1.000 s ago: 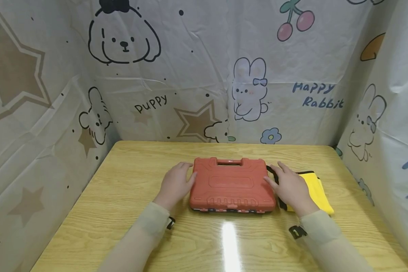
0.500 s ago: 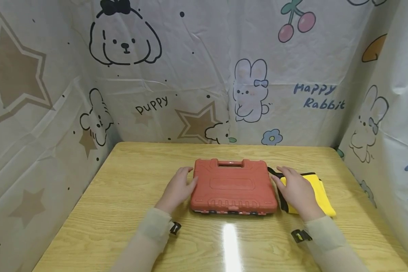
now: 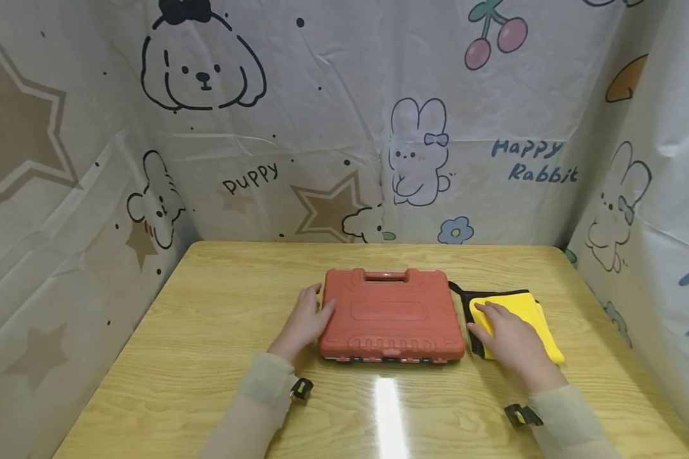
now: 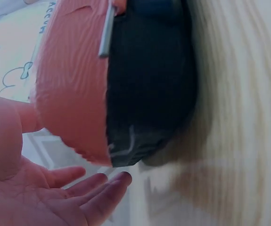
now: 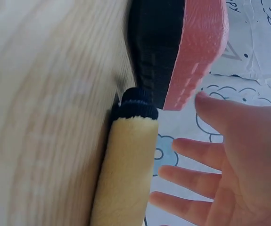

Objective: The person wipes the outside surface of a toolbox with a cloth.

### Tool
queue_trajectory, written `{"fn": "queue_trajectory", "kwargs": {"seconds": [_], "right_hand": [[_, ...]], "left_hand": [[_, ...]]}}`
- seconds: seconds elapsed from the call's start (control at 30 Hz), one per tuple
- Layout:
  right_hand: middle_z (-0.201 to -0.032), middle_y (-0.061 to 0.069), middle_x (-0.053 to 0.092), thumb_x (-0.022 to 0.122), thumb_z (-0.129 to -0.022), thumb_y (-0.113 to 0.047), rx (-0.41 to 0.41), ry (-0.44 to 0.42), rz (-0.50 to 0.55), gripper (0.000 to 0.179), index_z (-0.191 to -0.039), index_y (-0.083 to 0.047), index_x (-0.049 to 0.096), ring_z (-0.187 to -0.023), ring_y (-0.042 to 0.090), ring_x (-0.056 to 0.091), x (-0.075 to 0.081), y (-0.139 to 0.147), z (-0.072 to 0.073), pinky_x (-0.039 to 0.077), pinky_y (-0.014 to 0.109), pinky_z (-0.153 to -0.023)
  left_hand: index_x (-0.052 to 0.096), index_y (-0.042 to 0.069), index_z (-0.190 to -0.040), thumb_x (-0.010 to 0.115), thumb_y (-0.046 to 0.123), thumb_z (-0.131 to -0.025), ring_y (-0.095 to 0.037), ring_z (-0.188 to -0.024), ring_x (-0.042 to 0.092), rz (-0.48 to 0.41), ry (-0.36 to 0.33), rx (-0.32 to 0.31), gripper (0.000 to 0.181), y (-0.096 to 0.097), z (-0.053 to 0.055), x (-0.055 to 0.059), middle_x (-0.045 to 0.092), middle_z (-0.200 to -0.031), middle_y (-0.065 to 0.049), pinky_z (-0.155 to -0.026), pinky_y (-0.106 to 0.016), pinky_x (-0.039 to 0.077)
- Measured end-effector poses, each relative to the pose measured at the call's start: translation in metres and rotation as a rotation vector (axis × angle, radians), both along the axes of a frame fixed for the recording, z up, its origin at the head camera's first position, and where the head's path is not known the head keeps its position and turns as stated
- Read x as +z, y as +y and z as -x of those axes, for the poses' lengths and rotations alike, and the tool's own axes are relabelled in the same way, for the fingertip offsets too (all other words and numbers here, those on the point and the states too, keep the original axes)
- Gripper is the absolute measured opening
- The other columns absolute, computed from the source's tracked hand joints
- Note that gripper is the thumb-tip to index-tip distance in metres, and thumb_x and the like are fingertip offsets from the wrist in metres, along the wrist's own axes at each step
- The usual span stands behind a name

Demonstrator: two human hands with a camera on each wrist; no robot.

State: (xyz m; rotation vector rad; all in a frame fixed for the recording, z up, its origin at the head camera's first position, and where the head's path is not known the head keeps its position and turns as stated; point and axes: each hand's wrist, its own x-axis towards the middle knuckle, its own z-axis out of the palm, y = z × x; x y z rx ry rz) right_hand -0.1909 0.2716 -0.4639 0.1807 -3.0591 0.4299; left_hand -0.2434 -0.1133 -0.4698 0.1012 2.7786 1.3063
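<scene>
A closed red plastic tool case (image 3: 390,312) with a carry handle at its far edge lies flat on the table. In the left wrist view its side (image 4: 74,89) shows a red upper half and a black lower half. My left hand (image 3: 303,324) is at the case's left side, the thumb at the lid's edge and the other fingers extended past the side. Over the folded yellow cloth (image 3: 525,307) with black trim hovers my right hand (image 3: 515,347), its fingers loosely spread and holding nothing. The right wrist view shows the fingers apart from the cloth's thick folded edge (image 5: 128,169).
The wooden table (image 3: 229,280) extends around the case, with a bright light reflection in front. A printed cloth curtain (image 3: 321,115) with cartoon animals encloses the back and both sides. Black cameras sit on both wrists.
My right hand has left the case's right edge and moved right and toward me, over the yellow cloth. The left hand stays beside the case. The case has hardly moved.
</scene>
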Motion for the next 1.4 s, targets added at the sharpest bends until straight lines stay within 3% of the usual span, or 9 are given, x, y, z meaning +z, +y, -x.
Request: {"fn": "queue_trajectory", "kwargs": {"seconds": [0.17,0.57,0.8,1.13,1.4], "right_hand": [[-0.150,0.034,0.048,0.066,-0.099,-0.044,0.021,-0.048,-0.008,0.066,-0.146,0.001,0.054,-0.134,0.054,0.049,-0.005,0.007,-0.003,0.044,0.068,-0.105],[-0.154,0.031,0.044,0.084,-0.078,-0.056,0.134,-0.076,-0.001,0.094,-0.147,-0.001,0.053,-0.136,0.056,0.046,-0.016,0.018,-0.006,0.043,0.069,-0.106],[-0.158,0.030,0.041,0.087,-0.080,-0.043,0.158,-0.106,0.016,0.089,-0.149,-0.001,0.051,-0.140,0.056,0.041,-0.018,0.020,-0.007,0.040,0.069,-0.109],[-0.159,0.030,0.038,0.079,-0.081,-0.012,0.150,-0.133,0.000,0.077,-0.151,-0.001,0.049,-0.141,0.057,0.038,-0.019,0.020,-0.005,0.039,0.070,-0.109],[-0.156,0.028,0.044,0.077,-0.083,-0.004,0.126,-0.086,-0.035,0.075,-0.151,0.002,0.048,-0.138,0.052,0.046,-0.018,0.018,-0.004,0.045,0.067,-0.106]], "left_hand": [[0.029,-0.008,-0.156,0.048,0.026,-0.110,-0.042,-0.133,0.054,-0.114,-0.057,0.012,0.060,0.003,0.002,-0.006,0.037,-0.154,-0.032,-0.109,-0.054,0.049],[0.023,-0.007,-0.159,0.036,0.023,-0.112,-0.044,-0.152,0.029,-0.442,-0.174,0.110,0.057,0.010,0.007,-0.013,0.030,-0.163,-0.031,-0.126,-0.054,0.025],[0.016,-0.006,-0.162,0.032,0.023,-0.113,-0.041,-0.158,0.014,-0.448,-0.169,0.099,0.058,0.012,0.008,-0.020,0.018,-0.168,-0.028,-0.129,-0.052,0.013],[0.012,-0.004,-0.163,0.031,0.022,-0.114,-0.040,-0.158,0.014,-0.424,-0.158,0.087,0.059,0.013,0.009,-0.029,0.015,-0.169,-0.027,-0.129,-0.052,0.013],[0.014,-0.001,-0.164,0.031,0.023,-0.114,-0.042,-0.158,0.014,-0.410,-0.160,0.096,0.058,0.014,0.009,-0.029,0.017,-0.169,-0.026,-0.129,-0.055,0.013]]}}
